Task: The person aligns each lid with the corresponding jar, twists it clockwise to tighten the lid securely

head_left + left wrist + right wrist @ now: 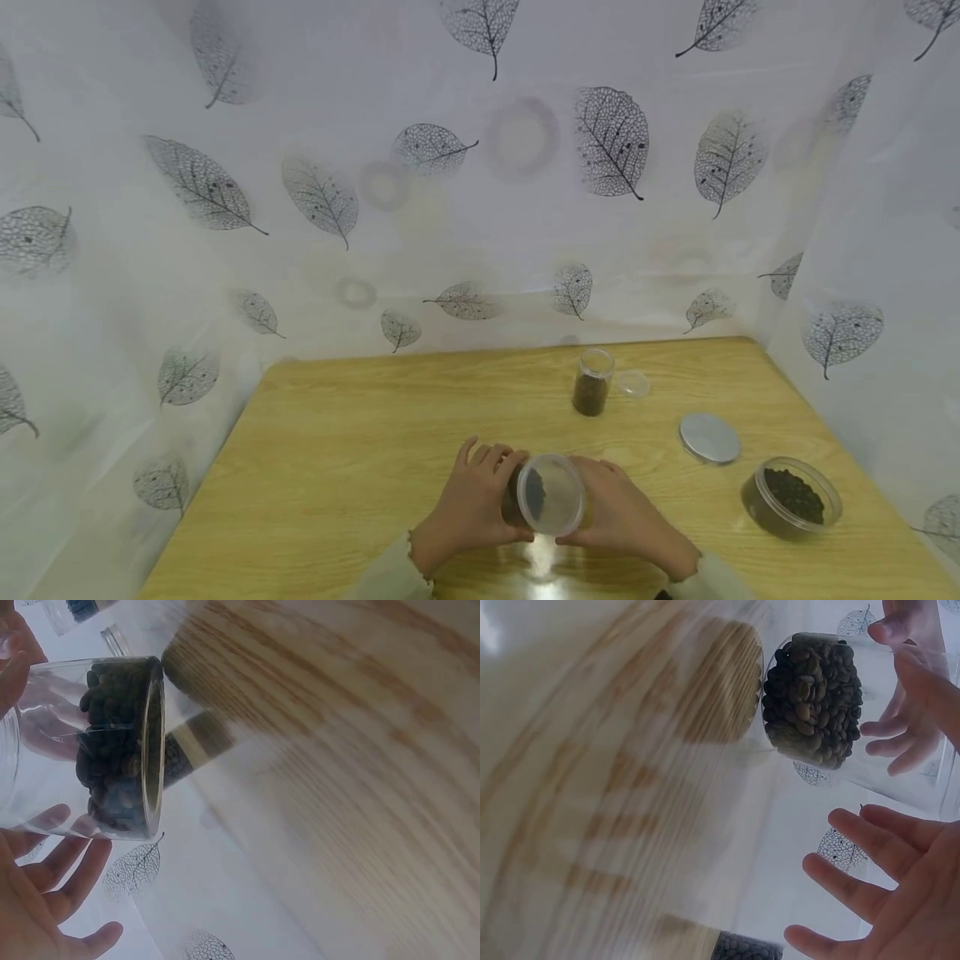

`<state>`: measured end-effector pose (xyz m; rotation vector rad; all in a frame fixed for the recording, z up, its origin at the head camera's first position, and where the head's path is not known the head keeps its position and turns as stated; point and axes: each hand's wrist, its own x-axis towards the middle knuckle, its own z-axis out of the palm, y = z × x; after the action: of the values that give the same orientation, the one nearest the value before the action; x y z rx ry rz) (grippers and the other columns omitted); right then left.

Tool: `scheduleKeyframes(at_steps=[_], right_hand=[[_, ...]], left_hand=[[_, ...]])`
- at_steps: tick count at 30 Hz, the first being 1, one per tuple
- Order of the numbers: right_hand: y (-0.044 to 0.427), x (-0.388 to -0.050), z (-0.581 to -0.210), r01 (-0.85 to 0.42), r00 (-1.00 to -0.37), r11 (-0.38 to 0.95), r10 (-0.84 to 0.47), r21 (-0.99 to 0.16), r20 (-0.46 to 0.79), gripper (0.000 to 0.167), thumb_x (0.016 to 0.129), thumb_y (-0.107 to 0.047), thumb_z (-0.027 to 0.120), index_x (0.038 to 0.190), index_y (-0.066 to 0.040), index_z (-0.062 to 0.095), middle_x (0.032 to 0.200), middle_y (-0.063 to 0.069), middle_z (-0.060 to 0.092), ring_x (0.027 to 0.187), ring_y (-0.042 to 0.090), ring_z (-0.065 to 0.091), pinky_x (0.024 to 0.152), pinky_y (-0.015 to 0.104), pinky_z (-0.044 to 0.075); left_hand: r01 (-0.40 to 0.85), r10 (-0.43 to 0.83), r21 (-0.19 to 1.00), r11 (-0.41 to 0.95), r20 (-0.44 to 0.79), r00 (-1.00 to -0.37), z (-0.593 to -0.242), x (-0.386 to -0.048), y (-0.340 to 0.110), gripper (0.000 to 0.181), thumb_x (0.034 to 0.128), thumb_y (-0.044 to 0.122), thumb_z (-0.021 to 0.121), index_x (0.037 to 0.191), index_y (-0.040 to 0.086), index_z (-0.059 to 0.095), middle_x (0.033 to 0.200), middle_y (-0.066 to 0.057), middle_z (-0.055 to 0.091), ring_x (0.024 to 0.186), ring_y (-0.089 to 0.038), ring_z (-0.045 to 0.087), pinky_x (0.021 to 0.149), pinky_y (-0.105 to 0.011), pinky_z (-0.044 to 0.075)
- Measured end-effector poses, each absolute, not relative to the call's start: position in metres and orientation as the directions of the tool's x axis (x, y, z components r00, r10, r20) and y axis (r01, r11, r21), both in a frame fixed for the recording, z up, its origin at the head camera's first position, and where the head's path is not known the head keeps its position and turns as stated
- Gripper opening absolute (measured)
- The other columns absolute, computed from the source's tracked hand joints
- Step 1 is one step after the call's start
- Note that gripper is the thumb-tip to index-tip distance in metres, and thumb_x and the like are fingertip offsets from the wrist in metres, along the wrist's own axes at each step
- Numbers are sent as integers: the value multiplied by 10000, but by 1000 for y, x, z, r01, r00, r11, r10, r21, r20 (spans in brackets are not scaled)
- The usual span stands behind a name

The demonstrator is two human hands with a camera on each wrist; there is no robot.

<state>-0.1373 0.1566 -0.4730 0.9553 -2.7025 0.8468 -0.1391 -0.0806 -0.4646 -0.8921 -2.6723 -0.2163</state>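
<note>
A clear jar (551,496) with dark beans (814,701) in its base is between my two hands, tilted so that its round pale end faces up toward the head camera. My left hand (474,500) grips it from the left, thumb on the near side and fingers on the far side. From the right, my right hand (622,510) holds the pale end. Several right fingers (855,892) stretch out straight and spread beside the jar in the right wrist view. Whether a lid covers the pale end, I cannot tell.
Farther back on the wooden table (360,433) stands a smaller clear jar (592,387), partly filled with dark contents, beside a clear lid (633,383). A silver lid (708,437) lies to the right. Near the right edge is an uncovered tub (780,521) of dark beans. Leaf-print sheeting surrounds the table.
</note>
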Motion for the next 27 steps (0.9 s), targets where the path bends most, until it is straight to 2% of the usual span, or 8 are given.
scheduleKeyframes(at_steps=[5, 9, 15, 19, 22, 27], right_hand=[[153, -141, -474, -623, -779, 618, -547, -479, 307, 833, 608, -511, 816, 1322, -221, 501, 1255, -66, 599, 1113, 179, 589, 910, 501, 474], [149, -145, -471, -630, -771, 592, -553, -503, 315, 775, 650, -519, 792, 1300, -198, 520, 1220, -74, 621, 1081, 155, 607, 898, 439, 504], [142, -159, -459, -646, -751, 531, -572, -548, 331, 691, 717, -521, 743, 1292, -200, 533, 1239, -68, 617, 1110, 165, 601, 935, 464, 483], [132, -175, -449, -674, -719, 484, -602, -558, 347, 659, 766, -489, 711, 1307, -160, 528, 1259, -30, 614, 1140, 186, 592, 961, 455, 479], [125, -186, -444, -684, -712, 504, -618, -528, 333, 664, 809, -501, 657, 1335, -127, 501, 1301, 13, 591, 1179, 216, 570, 991, 472, 454], [110, -208, -438, -680, -713, 541, -646, -494, 274, 674, 848, -491, 610, 1390, -129, 439, 1353, 34, 550, 1225, 226, 540, 1036, 495, 406]], left_hand=[[607, 559, 35, 794, 352, -751, -463, -140, -82, 978, 507, 732, 748, 1290, 203, 495, 1145, 31, 580, 1061, -160, 568, 1013, -514, 401], [600, 543, 49, 798, 371, -753, -463, -142, -85, 975, 498, 738, 748, 1283, 214, 503, 1138, 44, 592, 1062, -154, 570, 1004, -506, 406], [560, 485, 108, 822, 383, -786, -460, -151, -92, 981, 498, 726, 756, 1283, 192, 508, 1148, 27, 605, 1085, -167, 573, 1014, -508, 400], [521, 433, 161, 838, 385, -815, -453, -160, -101, 967, 524, 684, 772, 1281, 139, 517, 1151, -5, 615, 1090, -189, 578, 1027, -512, 394], [496, 387, 221, 840, 396, -832, -449, -169, -107, 964, 534, 643, 788, 1281, 96, 519, 1162, -33, 624, 1096, -215, 584, 1039, -528, 382], [448, 321, 287, 847, 396, -860, -450, -184, -118, 963, 559, 606, 787, 1297, 60, 497, 1176, -73, 628, 1104, -239, 591, 1034, -510, 389]])
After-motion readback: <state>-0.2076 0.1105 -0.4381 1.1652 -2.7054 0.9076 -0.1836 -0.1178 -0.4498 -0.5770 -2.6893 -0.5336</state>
